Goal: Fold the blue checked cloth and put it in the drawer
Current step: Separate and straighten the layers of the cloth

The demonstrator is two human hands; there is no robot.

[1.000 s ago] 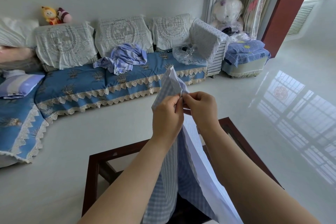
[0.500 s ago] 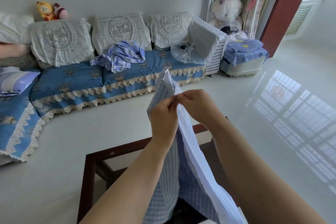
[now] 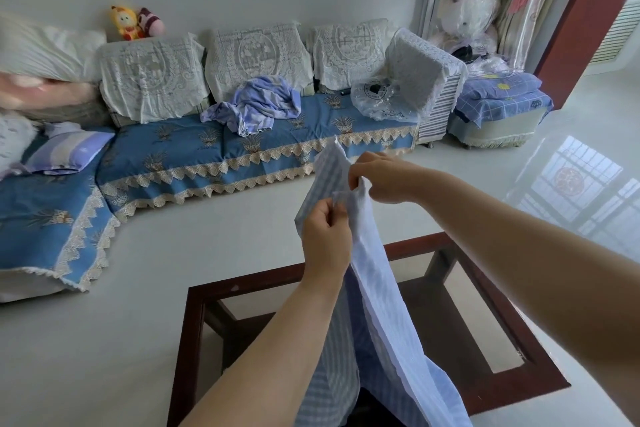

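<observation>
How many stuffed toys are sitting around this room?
3. A yellow toy and a pink toy sit side by side on the sofa back at the left. A big white bear wrapped in plastic is by the curtain at the right. Others may be hidden.

**Item count, head view**

Hands: 2, left hand (image 3: 325, 236) and right hand (image 3: 384, 180). Blue checked cloth (image 3: 381, 315): 1. Worktop (image 3: 485, 388), dark wood frame: 1. Lace covers on sofa back: 3, first (image 3: 152, 76), second (image 3: 258, 57), third (image 3: 349, 48). Small plush toys: 2, yellow (image 3: 124, 22), pink (image 3: 150, 21). Large wrapped plush (image 3: 465, 15): 1. Crumpled striped cloth (image 3: 259, 104): 1.
</observation>
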